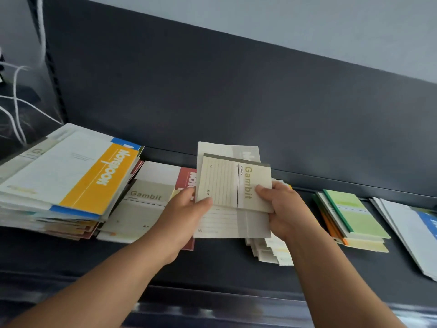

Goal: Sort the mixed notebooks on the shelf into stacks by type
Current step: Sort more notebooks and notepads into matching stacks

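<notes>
A small notebook (pixel 234 183), cream with "Gambit" printed down its cover, is held up over the middle of the shelf (pixel 212 273). It lies against the front of a larger grey notebook (pixel 224 226) behind it. The left hand (pixel 186 216) pinches the small notebook's lower left corner, thumb on the front, the fingers out of sight behind. The right hand (pixel 283 209) grips the right edge with its thumb pressed on the lettering. Its fingers are hidden too, so it probably clamps both notebooks together, though I cannot be sure.

Under the right hand a cream stack (pixel 272 254) of small notebooks lies on the shelf, slightly fanned. Just left of the hands a beige notebook (pixel 142 209) lies flat, with a red notebook (pixel 186 178) partly covered beside it. Further left is a tall pile (pixel 71 181), loosely stacked, topped by a white cover with an orange band. To the right, apart from the cream stack, is a green stack (pixel 354 216), and at the frame's edge a white stack (pixel 413 233) with a blue band. A dark back panel (pixel 236 102) rises behind, and white cables (pixel 16 102) hang at the far left.
</notes>
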